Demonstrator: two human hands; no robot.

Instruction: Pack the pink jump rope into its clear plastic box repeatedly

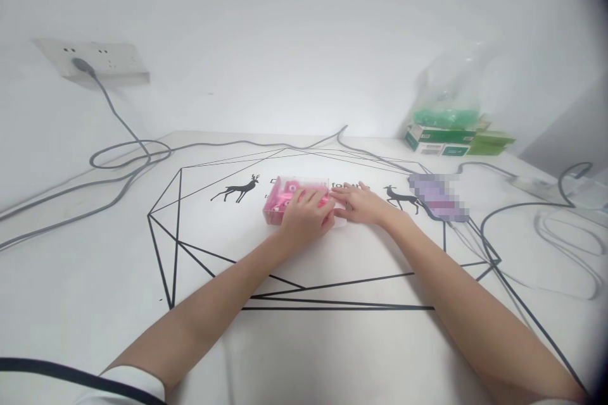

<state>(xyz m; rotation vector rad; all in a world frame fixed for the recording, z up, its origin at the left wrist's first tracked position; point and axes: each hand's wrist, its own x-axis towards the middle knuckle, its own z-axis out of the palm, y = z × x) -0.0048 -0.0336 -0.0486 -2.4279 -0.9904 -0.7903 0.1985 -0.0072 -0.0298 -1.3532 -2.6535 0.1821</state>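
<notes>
A small clear plastic box [273, 210] with pink contents lies on the white table, near the middle of the head view. My left hand [308, 210] is laid over its top and right part, fingers curved around it. Pink pieces with white round marks show through the clear wall; their kind is not plain. At the box's right end is my right hand [357, 202], its fingers stretched out and apart, the tips touching or very close to that end. A pale flap-like edge [340, 222] shows below the right fingertips. My left hand hides much of the box.
A phone-like purple item [439, 197], partly pixelated, lies to the right with cables near it. Behind it are green-and-white boxes [439, 141] under a clear bag [446, 92] with green contents. A grey cable [242, 142] runs along the back from a wall socket [109, 60].
</notes>
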